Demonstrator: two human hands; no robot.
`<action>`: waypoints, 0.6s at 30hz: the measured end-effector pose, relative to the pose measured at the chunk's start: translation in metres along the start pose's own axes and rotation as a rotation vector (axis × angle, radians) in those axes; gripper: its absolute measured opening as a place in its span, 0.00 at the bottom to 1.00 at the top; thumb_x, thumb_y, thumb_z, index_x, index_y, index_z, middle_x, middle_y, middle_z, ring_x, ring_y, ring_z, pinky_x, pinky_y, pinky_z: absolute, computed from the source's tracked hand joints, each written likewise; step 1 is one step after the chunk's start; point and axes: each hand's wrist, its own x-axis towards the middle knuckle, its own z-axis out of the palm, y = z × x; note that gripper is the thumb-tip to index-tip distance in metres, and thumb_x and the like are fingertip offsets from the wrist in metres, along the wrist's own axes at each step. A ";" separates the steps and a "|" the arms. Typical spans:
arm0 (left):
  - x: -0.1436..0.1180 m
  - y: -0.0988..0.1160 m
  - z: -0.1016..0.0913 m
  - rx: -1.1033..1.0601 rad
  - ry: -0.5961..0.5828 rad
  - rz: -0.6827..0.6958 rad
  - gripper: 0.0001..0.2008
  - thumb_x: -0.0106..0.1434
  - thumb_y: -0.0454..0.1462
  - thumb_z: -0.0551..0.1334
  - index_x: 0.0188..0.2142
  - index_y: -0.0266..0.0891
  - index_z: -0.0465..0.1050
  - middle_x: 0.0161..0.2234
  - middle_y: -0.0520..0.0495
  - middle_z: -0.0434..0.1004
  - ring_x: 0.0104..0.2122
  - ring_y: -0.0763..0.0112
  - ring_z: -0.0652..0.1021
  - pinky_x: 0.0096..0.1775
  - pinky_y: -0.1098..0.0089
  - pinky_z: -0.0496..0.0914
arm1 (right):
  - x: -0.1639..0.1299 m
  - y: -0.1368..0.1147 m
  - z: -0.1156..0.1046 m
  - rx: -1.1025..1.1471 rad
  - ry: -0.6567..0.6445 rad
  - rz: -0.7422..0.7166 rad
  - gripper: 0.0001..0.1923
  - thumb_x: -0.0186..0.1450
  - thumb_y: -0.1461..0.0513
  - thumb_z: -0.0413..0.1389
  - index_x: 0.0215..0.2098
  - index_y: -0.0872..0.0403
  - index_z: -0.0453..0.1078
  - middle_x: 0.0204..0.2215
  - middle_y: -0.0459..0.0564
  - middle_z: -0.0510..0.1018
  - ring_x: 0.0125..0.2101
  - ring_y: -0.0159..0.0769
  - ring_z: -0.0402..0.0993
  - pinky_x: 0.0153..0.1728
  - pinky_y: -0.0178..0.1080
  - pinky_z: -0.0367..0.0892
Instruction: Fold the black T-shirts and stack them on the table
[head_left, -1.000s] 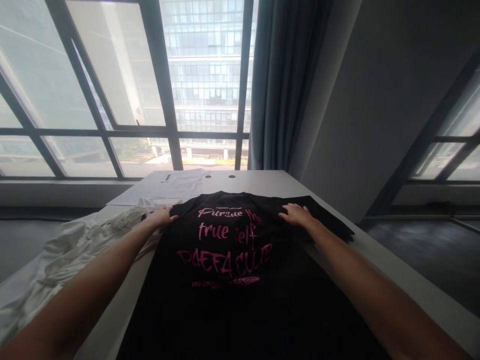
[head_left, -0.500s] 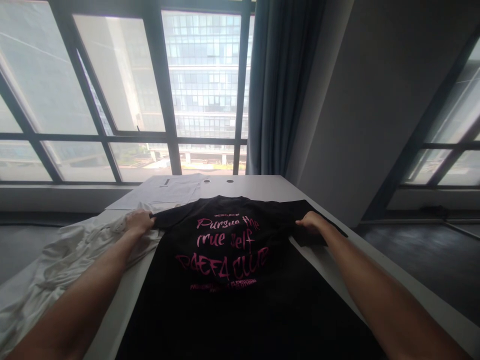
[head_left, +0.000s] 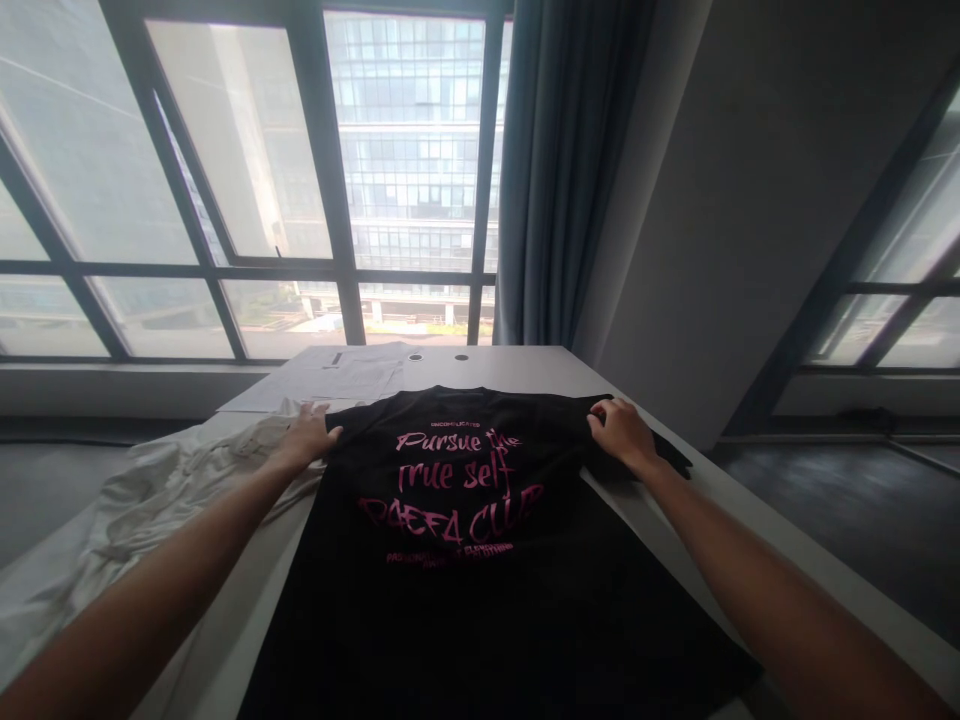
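A black T-shirt with pink lettering lies spread flat on a white table, its back printed side up. My left hand rests at the shirt's far left shoulder, fingers apart, partly over a white garment. At the far right shoulder my right hand presses on the sleeve, and whether its fingers pinch the cloth I cannot tell.
A crumpled white garment lies along the table's left side. A flat white folded piece sits at the far end near two round cable holes. Large windows and a dark curtain stand behind the table; a grey wall is to the right.
Both hands slid outward to the shoulders and gripped the cloth half a second ago; now they have moved slightly inward. The shirt's top edge lies straighter and its lettering is flatter.
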 end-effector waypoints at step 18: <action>-0.195 -0.004 -0.022 -0.167 -0.700 0.568 0.13 0.54 0.43 0.70 0.36 0.42 0.73 0.39 0.50 0.74 0.37 0.65 0.75 0.38 0.69 0.67 | -0.162 0.031 -0.055 0.094 -0.718 -0.083 0.25 0.52 0.54 0.66 0.44 0.54 0.68 0.47 0.57 0.75 0.45 0.46 0.74 0.42 0.39 0.67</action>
